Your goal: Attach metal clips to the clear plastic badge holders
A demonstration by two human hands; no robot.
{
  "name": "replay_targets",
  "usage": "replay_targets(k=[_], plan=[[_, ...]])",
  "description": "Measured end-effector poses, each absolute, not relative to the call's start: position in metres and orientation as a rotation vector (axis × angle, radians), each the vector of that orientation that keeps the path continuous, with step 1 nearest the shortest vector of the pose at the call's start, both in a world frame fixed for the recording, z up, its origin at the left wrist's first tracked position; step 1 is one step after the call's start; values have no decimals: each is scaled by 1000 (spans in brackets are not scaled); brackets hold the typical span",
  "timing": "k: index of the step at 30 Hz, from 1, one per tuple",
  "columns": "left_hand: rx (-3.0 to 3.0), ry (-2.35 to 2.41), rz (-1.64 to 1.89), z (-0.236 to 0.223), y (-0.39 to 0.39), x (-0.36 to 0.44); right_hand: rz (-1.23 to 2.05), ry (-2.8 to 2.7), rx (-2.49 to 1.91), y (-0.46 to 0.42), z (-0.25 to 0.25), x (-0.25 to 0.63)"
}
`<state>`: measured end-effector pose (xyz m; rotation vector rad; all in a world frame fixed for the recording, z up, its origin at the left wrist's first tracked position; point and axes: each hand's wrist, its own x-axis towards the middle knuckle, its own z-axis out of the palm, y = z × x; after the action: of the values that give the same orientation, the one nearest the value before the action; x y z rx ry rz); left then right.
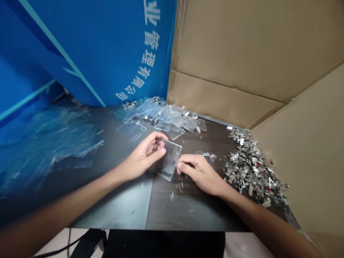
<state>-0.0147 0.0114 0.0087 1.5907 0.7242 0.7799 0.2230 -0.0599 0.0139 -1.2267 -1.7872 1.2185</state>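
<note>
My left hand (142, 157) grips a clear plastic badge sleeve (170, 160) by its left edge, thumb on top, just above the dark table (161, 208). My right hand (200, 172) is closed in a pinch at the sleeve's right edge, pressing a small metal clip (179, 163) against it. Both hands meet at the middle of the table.
A pile of clear sleeves (161, 116) lies behind the hands. A heap of metal clips (249, 165) covers the right side. Loose plastic bags (45, 139) spread on the left. Blue board (94, 50) and cardboard walls (242, 53) enclose the table.
</note>
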Motion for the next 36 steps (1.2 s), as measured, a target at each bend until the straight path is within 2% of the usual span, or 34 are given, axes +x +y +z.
replay_targets(k=[7, 11, 16, 21, 31, 36], plan=[[1533, 860, 619, 28, 44, -36, 1074, -1740, -1312, -50, 3, 221], [1310, 977, 797, 37, 68, -40, 1046, -1541, -1313, -45, 0, 223], [1167, 1167, 1065, 42, 128, -33, 842, -1518, -1391, -37, 4, 235], [1151, 1313, 1109, 39, 173, -13, 750, -1564, -1473, -34, 8, 244], [1502, 1557, 889, 34, 192, -12, 233, -1804, -2064, -30, 36, 282], [1672, 1644, 829, 36, 197, -1, 206, -1944, -2331, -28, 45, 306]])
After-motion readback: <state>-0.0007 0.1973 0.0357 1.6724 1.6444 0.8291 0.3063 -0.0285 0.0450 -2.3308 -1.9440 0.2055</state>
